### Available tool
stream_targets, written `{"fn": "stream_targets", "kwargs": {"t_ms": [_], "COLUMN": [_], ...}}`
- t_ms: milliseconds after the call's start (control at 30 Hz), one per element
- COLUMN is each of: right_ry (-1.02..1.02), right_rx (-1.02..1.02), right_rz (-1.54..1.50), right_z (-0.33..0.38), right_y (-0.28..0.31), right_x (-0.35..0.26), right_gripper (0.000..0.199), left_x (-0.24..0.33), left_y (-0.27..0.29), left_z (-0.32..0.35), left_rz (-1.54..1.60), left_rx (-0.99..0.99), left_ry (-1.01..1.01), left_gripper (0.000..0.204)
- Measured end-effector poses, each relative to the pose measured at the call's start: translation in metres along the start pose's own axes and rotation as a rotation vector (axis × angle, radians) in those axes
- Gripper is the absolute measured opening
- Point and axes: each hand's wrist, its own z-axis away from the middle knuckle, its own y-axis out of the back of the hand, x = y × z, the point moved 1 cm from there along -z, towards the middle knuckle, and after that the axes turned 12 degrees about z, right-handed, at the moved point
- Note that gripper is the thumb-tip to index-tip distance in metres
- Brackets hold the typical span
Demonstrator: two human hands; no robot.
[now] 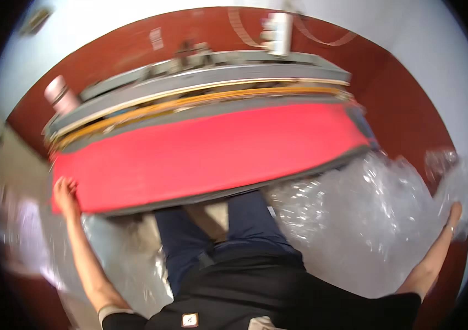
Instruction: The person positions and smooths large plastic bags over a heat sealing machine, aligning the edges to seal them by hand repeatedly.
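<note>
A long table topped with a bright red cloth or pad (206, 154) stretches in front of me. At its near left corner, my left hand (66, 195) is over the red surface, its fingers smeared by motion. Far out to the right, my right hand (455, 211) reaches into a large heap of clear plastic bags or film (349, 225). Its fingers are hidden or blurred, and whether it grips the plastic I cannot tell.
Behind the red top runs a grey metal machine frame (206, 74) with a yellowish bar (201, 99). A pink cylinder (61, 94) stands at its left end, and a white upright unit (279, 34) rises at the back. More clear plastic (118, 256) lies at my lower left.
</note>
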Motion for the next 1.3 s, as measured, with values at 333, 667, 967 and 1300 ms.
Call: {"fn": "stream_targets", "kwargs": {"t_ms": [333, 667, 967, 1300], "right_ry": [1.07, 1.474, 1.418, 1.413], "right_rx": [-0.246, 0.043, 0.009, -0.011], "right_rz": [-1.304, -1.378, -1.522, -1.555], "right_z": [0.231, 0.41, 0.425, 0.421], "right_y": [0.254, 0.507, 0.503, 0.5], "right_x": [-0.496, -0.547, -0.557, -0.553], "right_gripper": [0.02, 0.012, 0.01, 0.01], "left_x": [0.043, -0.037, -0.025, 0.012], "left_y": [0.2, 0.181, 0.255, 0.355], "left_z": [0.067, 0.105, 0.179, 0.234], "left_rz": [-0.421, -1.446, -1.334, 0.09], "left_rx": [0.612, 0.347, 0.563, 1.265], "left_ry": [-0.034, -0.259, -0.095, -0.191], "left_gripper": [0.01, 0.057, 0.025, 0.014]}}
